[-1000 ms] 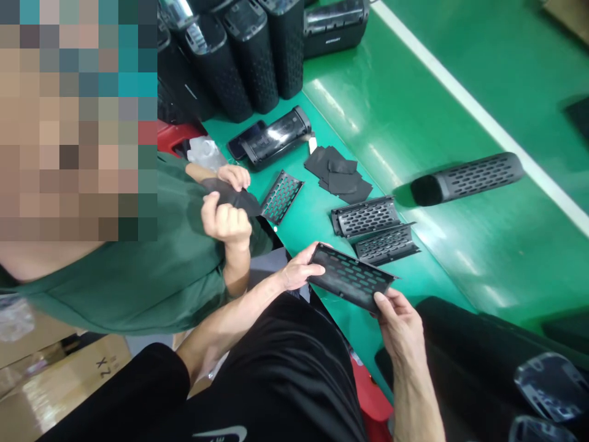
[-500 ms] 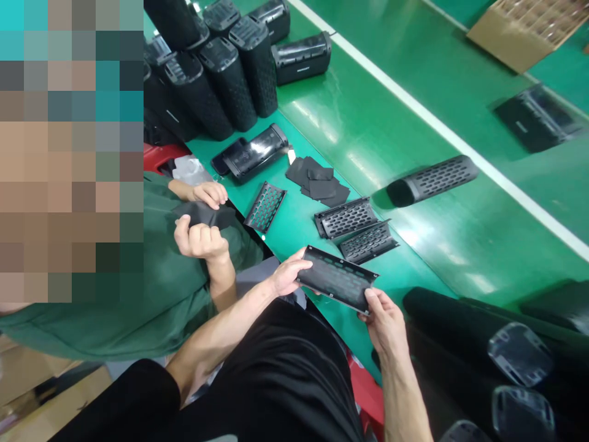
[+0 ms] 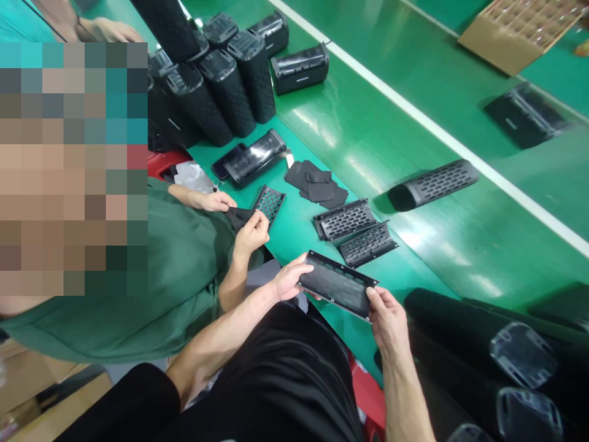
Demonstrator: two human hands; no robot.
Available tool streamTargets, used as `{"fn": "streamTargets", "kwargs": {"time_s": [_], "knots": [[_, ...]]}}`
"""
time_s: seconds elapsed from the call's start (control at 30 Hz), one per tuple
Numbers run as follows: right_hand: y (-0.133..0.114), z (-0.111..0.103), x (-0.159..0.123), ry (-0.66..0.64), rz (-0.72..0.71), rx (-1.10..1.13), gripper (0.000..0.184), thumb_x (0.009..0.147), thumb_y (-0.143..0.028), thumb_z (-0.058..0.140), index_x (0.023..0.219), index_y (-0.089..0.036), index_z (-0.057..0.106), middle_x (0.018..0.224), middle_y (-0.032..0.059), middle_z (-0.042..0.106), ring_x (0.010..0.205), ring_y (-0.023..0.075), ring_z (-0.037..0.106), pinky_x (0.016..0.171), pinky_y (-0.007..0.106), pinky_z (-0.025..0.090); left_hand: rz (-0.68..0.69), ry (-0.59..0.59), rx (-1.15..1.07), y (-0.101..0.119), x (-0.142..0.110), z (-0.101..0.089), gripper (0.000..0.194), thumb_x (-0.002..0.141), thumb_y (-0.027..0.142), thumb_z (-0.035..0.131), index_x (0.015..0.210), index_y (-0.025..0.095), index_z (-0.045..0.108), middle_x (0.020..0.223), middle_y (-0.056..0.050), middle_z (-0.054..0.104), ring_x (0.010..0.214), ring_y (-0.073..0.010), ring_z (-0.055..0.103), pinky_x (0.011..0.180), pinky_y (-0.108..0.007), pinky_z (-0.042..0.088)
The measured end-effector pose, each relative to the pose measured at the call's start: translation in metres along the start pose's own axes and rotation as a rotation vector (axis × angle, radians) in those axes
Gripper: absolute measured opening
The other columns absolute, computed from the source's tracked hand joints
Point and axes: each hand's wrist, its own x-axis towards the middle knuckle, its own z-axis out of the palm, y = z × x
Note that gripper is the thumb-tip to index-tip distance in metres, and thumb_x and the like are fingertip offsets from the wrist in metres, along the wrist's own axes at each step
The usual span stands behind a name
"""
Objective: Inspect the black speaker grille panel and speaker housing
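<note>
L hand [image 3: 292,279] is pinching panel [image 3: 338,285] at 9 o'clock, R hand [image 3: 389,312] at 4. Prob. lining it; next's needing even pressing.

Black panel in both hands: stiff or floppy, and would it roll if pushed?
Probably stiff: the black panel looks straight though left hand and right hand grip only its ends. Thin edges suggest lightness. Open and shallow, it would likely slide, not roll.

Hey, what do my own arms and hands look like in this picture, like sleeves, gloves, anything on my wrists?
A plain black sleeve ends near your left elbow; the forearm below is bare. Your right forearm is bare too, its sleeve out of view. Your left hand and right hand are gloveless, with no watch or bracelet visible.
</note>
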Motion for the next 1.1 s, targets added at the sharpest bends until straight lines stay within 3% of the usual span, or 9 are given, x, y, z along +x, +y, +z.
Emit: {"fn": "streamTargets", "kwargs": {"time_s": [0.2,0.37,0.6,0.77,0.9,1.1], "knots": [[0.003,0.001,-0.004,-0.019,0.003,0.024,0.050,0.063,-0.058,0.094,0.078,-0.020,0.065,0.055,-0.0085,0.046,0.046,0.0076,0.035,0.043,0.022,0.028,0.008,-0.036,0.009,0.003,-0.001,0.001,0.039,0.081,0.031,0.073,0.113,0.022,0.053,0.084,-0.002,0.068,0.065,-0.0237,0.070,0.050,-0.040,0.063],[0.005,0.003,-0.003,-0.005,0.038,0.077,0.051,0.059,-0.056,0.097,0.078,-0.020,0.066,0.055,-0.0087,0.047,0.045,0.0071,0.036,0.042,0.021,0.028,0.007,-0.027,0.005,0.000,0.001,-0.002,0.037,0.083,0.034,0.073,0.111,0.021,0.054,0.083,-0.001,0.068,0.064,-0.0224,0.070,0.052,-0.038,0.062],[0.004,0.006,-0.002,0.030,0.057,0.125,0.056,0.047,-0.049,0.102,0.077,-0.020,0.065,0.065,-0.0048,0.063,0.052,0.0098,0.052,0.049,0.022,0.044,0.003,-0.018,0.011,-0.001,0.002,-0.002,0.041,0.081,0.035,0.076,0.116,0.021,0.058,0.084,-0.001,0.068,0.065,-0.0214,0.069,0.054,-0.037,0.061],[0.007,0.007,0.000,0.057,0.080,0.151,0.056,0.044,-0.046,0.103,0.077,-0.020,0.066,0.066,-0.0040,0.065,0.055,0.0111,0.057,0.053,0.023,0.049,0.004,-0.016,0.030,0.003,-0.001,0.003,0.030,0.085,0.038,0.073,0.108,0.024,0.060,0.082,0.000,0.069,0.066,-0.0195,0.069,0.056,-0.032,0.060],[0.011,0.005,0.003,0.058,0.067,0.136,0.056,0.046,-0.048,0.103,0.078,-0.019,0.067,0.067,-0.0036,0.065,0.055,0.0109,0.057,0.053,0.022,0.048,0.022,0.038,0.070,0.001,0.001,0.002,0.026,0.089,0.038,0.068,0.110,0.023,0.063,0.078,0.004,0.069,0.066,-0.0171,0.071,0.059,-0.029,0.059],[0.010,0.005,0.003,0.045,0.082,0.153,0.057,0.047,-0.047,0.103,0.080,-0.018,0.066,0.069,-0.0032,0.067,0.056,0.0103,0.058,0.055,0.022,0.050,0.039,0.200,0.147,-0.006,0.009,-0.003,0.036,0.095,0.033,0.060,0.126,0.016,0.066,0.084,0.001,0.070,0.087,-0.0243,0.077,0.069,-0.037,0.063]]}}
